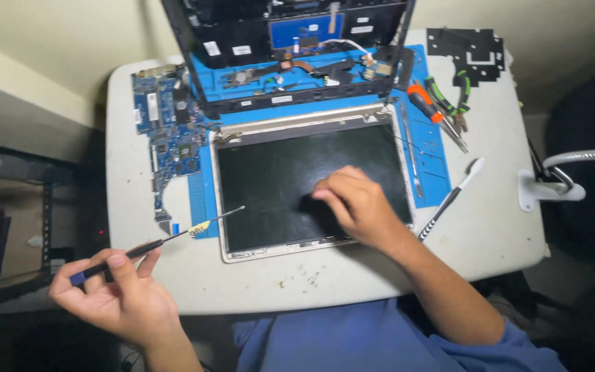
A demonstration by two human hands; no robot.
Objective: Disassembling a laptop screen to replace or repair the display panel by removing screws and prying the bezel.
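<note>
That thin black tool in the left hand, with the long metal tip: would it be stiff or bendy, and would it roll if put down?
The thin black tool looks fairly stiff: it juts straight out from the left hand without sagging. Its slim metal tip might flex a little under pressure. It seems light, since a few fingers carry it. Being slender and apparently round, it could roll on the white table.

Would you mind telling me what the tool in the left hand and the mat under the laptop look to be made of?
Tool: thin grey shaft, seemingly metal, with a dark, probably plastic handle held by the left hand. Mat: matte blue with moulded compartments, likely silicone or rubber.
</note>
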